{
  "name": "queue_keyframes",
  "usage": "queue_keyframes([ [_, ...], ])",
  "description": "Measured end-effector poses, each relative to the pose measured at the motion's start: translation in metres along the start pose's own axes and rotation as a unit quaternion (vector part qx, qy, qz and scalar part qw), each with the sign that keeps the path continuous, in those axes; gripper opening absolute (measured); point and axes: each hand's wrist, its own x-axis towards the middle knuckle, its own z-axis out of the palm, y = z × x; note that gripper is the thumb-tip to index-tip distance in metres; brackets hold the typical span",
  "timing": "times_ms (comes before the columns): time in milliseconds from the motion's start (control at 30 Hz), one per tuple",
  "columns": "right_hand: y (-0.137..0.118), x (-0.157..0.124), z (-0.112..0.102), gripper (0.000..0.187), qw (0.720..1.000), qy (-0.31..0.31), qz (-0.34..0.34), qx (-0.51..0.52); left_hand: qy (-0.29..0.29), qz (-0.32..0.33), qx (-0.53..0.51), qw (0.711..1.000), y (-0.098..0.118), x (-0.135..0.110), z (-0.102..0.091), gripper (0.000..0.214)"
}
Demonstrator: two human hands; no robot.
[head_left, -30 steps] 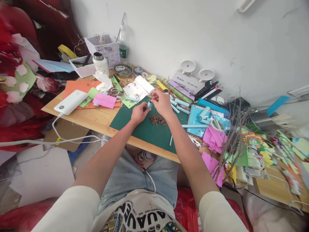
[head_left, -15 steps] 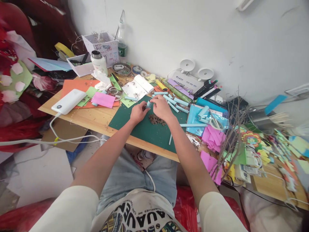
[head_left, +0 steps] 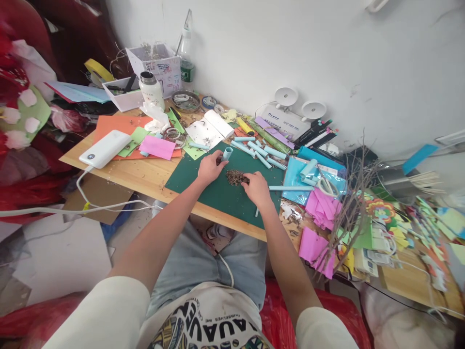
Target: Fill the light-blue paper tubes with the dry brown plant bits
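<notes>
My left hand [head_left: 209, 168] rests on the dark green cutting mat [head_left: 221, 194] and is closed round a small light blue paper tube [head_left: 227, 153], held upright with its open end up. My right hand [head_left: 257, 187] sits lower on the mat, fingers pinched together at the edge of a small heap of brown dried bits [head_left: 235, 177]. What the pinch holds is too small to make out. More light blue paper tubes [head_left: 259, 150] lie scattered just beyond the mat.
A white power bank [head_left: 105, 148] with its cable lies at the left on orange and pink paper. A flask [head_left: 151, 90], white boxes and a bottle stand at the back. Blue and pink sheets [head_left: 319, 206], scissors, dry twigs [head_left: 354, 194] and paper flowers crowd the right.
My right hand has left the tube's top and dropped down to the heap of brown bits. The left hand still holds the tube in the same place.
</notes>
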Motion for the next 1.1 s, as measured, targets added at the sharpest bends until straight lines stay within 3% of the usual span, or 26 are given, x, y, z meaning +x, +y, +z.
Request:
queue_keyframes([
  [300, 0.008, 0.004, -0.003, 0.024, 0.979, 0.098, 0.024, 0.179, -0.004, -0.008, -0.012, 1.000, -0.001, 0.001, 0.001, 0.018],
  [500, 0.012, 0.001, 0.008, 0.032, 0.992, 0.060, -0.015, 0.109, 0.002, -0.007, -0.005, 1.000, -0.001, 0.001, 0.002, 0.018],
  [700, 0.010, 0.000, 0.014, 0.026, 0.998, 0.051, -0.006, 0.038, -0.002, -0.012, -0.007, 1.000, 0.000, 0.001, 0.001, 0.018],
  [867, 0.011, 0.002, 0.007, 0.017, 0.986, 0.109, 0.026, 0.126, -0.007, -0.015, -0.005, 1.000, -0.001, 0.001, 0.001, 0.019],
  [1100, 0.014, 0.004, -0.002, 0.017, 0.973, 0.107, 0.063, 0.194, -0.007, -0.011, -0.012, 1.000, 0.001, 0.001, -0.001, 0.018],
])
